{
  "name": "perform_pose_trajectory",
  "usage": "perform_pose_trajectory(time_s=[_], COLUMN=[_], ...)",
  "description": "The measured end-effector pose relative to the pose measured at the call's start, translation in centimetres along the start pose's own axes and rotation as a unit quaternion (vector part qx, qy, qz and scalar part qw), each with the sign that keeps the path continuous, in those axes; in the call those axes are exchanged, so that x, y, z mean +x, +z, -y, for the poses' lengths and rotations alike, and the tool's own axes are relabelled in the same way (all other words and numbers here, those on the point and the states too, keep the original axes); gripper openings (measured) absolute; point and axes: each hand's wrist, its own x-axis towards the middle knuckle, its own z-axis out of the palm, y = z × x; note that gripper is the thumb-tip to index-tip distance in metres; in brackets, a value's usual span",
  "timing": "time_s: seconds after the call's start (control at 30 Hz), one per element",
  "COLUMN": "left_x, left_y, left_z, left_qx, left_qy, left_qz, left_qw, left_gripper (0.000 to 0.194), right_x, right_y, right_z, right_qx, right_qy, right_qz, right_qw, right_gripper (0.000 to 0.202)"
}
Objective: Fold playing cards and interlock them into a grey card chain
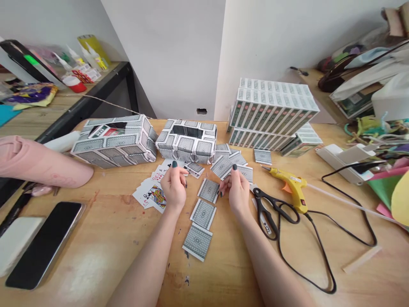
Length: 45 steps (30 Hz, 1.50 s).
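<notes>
My left hand [174, 187] is raised over the table with its fingers curled in and the thumb up; I see nothing in it. Beneath and beside it lie fanned playing cards [147, 192], face up. To its right, my right hand [235, 189] is also curled closed, with nothing visible in its fingers. Between the hands and toward me runs a column of folded cards with patterned backs: a far one [208, 190], a middle one [203, 214] and a near one [197, 241]. More folded cards [223, 165] lie in a loose pile just beyond my right hand.
Two boxes made of folded cards, a longer one [111, 143] and a shorter one [188, 143], stand at the back. Stacked card decks [275, 108] rise back right. Black-handled scissors [271, 209], a yellow glue gun [292, 187] with its cord, and a phone [44, 245] lie around.
</notes>
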Motion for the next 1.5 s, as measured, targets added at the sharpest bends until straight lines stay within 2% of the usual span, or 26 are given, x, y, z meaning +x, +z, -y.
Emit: perform_pose_trajectory(time_s=[0.07, 0.13, 0.2, 0.27, 0.37, 0.43, 0.5, 0.63, 0.7, 0.8, 0.87, 0.93, 1.0, 1.07, 1.17, 1.23, 1.3, 1.37, 1.5], left_x=[0.4, 0.6, 0.6, 0.4, -0.1, -0.3, -0.5, -0.4, -0.2, -0.1, -0.1, -0.4, -0.9, -1.5, -1.9, -1.7, -1.1, -0.4, 0.1], left_y=[-0.4, -0.7, -0.8, -0.7, -0.5, -0.4, -0.5, -0.9, -1.1, -1.3, -1.3, -1.1, -0.8, -0.6, -0.5, -0.5, -0.6, -0.7, -0.6], left_z=[0.2, 0.4, 0.8, 1.2, 1.5, 1.5, 1.3, 1.1, 1.1, 1.2, 1.0, 0.6, 0.1, -0.4, -0.5, -0.2, 0.2, 0.7, 1.4], left_qx=[0.051, 0.124, 0.234, 0.337, 0.413, 0.439, 0.458, 0.460, 0.462, 0.446, 0.401, 0.346, 0.293, 0.243, 0.207, 0.210, 0.249, 0.334, 0.441], left_qy=[0.023, 0.043, 0.079, 0.122, 0.150, 0.150, 0.154, 0.189, 0.208, 0.225, 0.245, 0.277, 0.310, 0.327, 0.295, 0.244, 0.198, 0.185, 0.171], left_qz=[-0.028, -0.049, -0.063, -0.055, -0.004, 0.023, 0.038, 0.055, 0.048, -0.004, -0.043, -0.058, -0.039, 0.012, 0.071, 0.061, 0.012, -0.019, 0.050], left_qw=[0.998, 0.990, 0.967, 0.932, 0.898, 0.886, 0.875, 0.866, 0.861, 0.866, 0.882, 0.894, 0.904, 0.913, 0.930, 0.945, 0.948, 0.924, 0.880], left_gripper=[0.037, 0.023, 0.011, 0.026, 0.044, 0.047, 0.041, 0.019, 0.015, 0.019, 0.018, 0.016, 0.015, 0.015, 0.020, 0.026, 0.029, 0.018, 0.032], right_x=[-0.3, -0.5, -0.6, -0.5, -0.3, -0.2, -0.2, -0.3, -0.3, -0.3, -0.4, -0.6, -0.8, -0.9, -0.7, -0.3, -0.1, 0.0, -0.2], right_y=[0.2, 0.5, 0.6, 0.6, 0.5, 0.5, 0.5, 0.5, 0.5, 0.4, 0.5, 0.6, 0.8, 0.9, 0.9, 0.8, 0.6, 0.5, 0.5], right_z=[0.0, 0.1, 0.2, 0.3, 0.0, -0.3, -0.5, -0.7, -0.6, -0.5, -0.3, -0.2, -0.1, -0.2, -0.5, -0.6, -0.6, -0.4, 0.1], right_qx=[0.008, 0.039, 0.065, 0.073, 0.045, 0.010, -0.019, -0.050, -0.050, -0.046, -0.042, -0.028, -0.011, -0.003, -0.015, -0.030, -0.024, -0.009, 0.001], right_qy=[-0.009, -0.029, -0.047, -0.055, -0.054, -0.056, -0.059, -0.061, -0.059, -0.057, -0.059, -0.054, -0.045, -0.037, -0.033, -0.041, -0.044, -0.039, -0.029], right_qz=[-0.013, -0.050, -0.081, -0.086, -0.063, -0.052, -0.043, -0.030, -0.020, 0.008, 0.034, 0.075, 0.132, 0.181, 0.184, 0.145, 0.102, 0.075, 0.054], right_qw=[1.000, 0.998, 0.994, 0.992, 0.996, 0.997, 0.997, 0.996, 0.997, 0.997, 0.997, 0.995, 0.990, 0.983, 0.982, 0.988, 0.994, 0.996, 0.998], right_gripper=[0.031, 0.022, 0.020, 0.019, 0.019, 0.019, 0.019, 0.019, 0.019, 0.021, 0.021, 0.019, 0.030, 0.043, 0.031, 0.025, 0.025, 0.026, 0.028])
